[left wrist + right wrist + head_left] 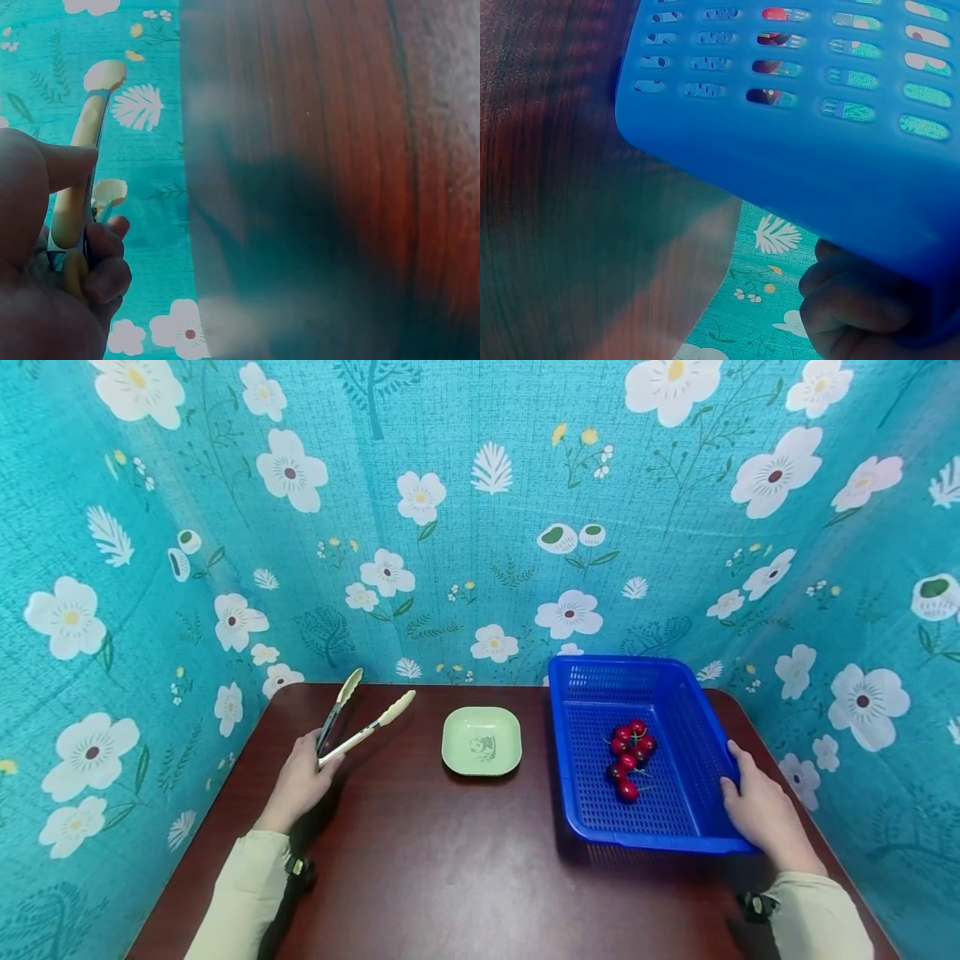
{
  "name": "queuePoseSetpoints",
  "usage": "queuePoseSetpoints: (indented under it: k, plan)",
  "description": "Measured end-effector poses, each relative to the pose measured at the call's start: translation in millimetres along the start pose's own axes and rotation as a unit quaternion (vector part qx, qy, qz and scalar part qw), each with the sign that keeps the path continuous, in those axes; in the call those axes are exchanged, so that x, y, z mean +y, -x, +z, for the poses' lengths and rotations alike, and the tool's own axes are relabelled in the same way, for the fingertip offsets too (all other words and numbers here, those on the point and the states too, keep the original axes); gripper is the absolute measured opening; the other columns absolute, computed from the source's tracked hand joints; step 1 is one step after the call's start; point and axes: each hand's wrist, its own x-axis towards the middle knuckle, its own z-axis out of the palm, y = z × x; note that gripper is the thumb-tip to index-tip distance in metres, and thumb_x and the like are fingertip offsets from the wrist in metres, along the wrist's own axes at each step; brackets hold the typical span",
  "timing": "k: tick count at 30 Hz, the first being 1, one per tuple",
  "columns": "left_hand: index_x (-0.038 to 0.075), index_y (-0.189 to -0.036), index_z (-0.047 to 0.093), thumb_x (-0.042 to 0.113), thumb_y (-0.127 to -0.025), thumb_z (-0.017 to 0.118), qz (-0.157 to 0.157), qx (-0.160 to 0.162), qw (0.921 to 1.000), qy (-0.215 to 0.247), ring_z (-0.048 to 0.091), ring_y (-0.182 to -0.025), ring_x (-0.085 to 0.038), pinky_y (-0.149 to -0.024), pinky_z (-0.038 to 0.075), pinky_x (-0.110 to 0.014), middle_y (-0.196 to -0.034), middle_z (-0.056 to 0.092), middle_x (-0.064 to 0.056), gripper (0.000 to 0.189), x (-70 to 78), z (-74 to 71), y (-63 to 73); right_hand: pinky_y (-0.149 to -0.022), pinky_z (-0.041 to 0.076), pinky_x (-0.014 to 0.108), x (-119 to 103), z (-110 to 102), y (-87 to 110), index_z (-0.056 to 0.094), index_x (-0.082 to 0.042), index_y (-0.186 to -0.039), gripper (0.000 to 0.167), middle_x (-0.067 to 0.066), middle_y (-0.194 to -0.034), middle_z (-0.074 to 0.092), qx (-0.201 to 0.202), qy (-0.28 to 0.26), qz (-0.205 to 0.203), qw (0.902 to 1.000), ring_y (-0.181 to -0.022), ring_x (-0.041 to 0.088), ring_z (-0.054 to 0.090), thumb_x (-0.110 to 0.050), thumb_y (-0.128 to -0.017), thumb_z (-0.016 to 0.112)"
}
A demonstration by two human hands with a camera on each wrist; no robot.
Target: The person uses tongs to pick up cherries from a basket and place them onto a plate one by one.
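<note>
In my left hand I hold a pair of tongs, its two arms spread and pointing toward the back of the table. The left wrist view shows the thumb on one arm of the tongs and fingers curled at the other side. My right hand grips the right side rim of a blue plastic basket; its curled fingers show below the rim in the right wrist view. Several red cherries with stems lie on the basket's slotted bottom. A small light green dish with a panda print stands between the hands.
The dark brown wooden table has rounded back corners. Behind it and on both sides hangs a teal curtain with white flowers. The basket stands near the table's right edge, and a shadow lies under its near side.
</note>
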Motion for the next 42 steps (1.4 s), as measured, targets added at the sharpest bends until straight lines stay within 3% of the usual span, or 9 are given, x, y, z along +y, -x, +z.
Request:
queuePoseSetpoints:
  k: [7,19,30,42]
  plan:
    - [-0.010,-0.150,0.036,0.021,-0.101,0.068,0.036,0.009,0.9992,0.013,0.055,-0.111,-0.045,-0.100,0.046,-0.065,-0.128,0.051,-0.031,0.066,16.5,-3.6,2.2,-0.089,0.043,0.077,-2,-2,0.6,0.012,0.004,-0.163,0.068,0.049,-0.141,0.040,0.000,0.000,-0.003,1.0000,-0.116,0.068,0.051,-0.011,-0.107,0.048]
    - [-0.005,-0.149,0.041,0.020,-0.099,0.071,0.109,0.020,0.9938,0.009,0.055,-0.096,-0.033,-0.086,0.048,-0.053,-0.115,0.054,-0.023,0.063,57.6,0.0,-1.7,-0.088,0.043,0.077,-1,-1,-0.3,0.014,0.005,-0.162,0.067,0.050,-0.140,0.041,0.001,0.003,-0.007,1.0000,-0.114,0.068,0.052,-0.010,-0.106,0.049]
    - [0.000,-0.152,0.041,0.026,-0.099,0.072,0.168,0.002,0.9857,0.014,0.057,-0.094,-0.029,-0.086,0.051,-0.048,-0.119,0.054,-0.017,0.067,107.6,8.2,-10.3,-0.090,0.043,0.078,-2,-1,-0.8,0.013,0.005,-0.162,0.068,0.049,-0.141,0.040,-0.005,0.002,-0.003,1.0000,-0.116,0.069,0.051,-0.010,-0.106,0.049]
    - [0.001,-0.153,0.039,0.024,-0.100,0.069,0.236,-0.041,0.9709,0.013,0.051,-0.074,-0.018,-0.069,0.049,-0.035,-0.118,0.054,-0.014,0.065,160.7,26.4,-23.2,-0.090,0.043,0.078,-3,-2,-0.3,0.011,0.004,-0.163,0.069,0.049,-0.142,0.040,-0.007,0.003,0.003,1.0000,-0.117,0.069,0.050,-0.011,-0.107,0.049]
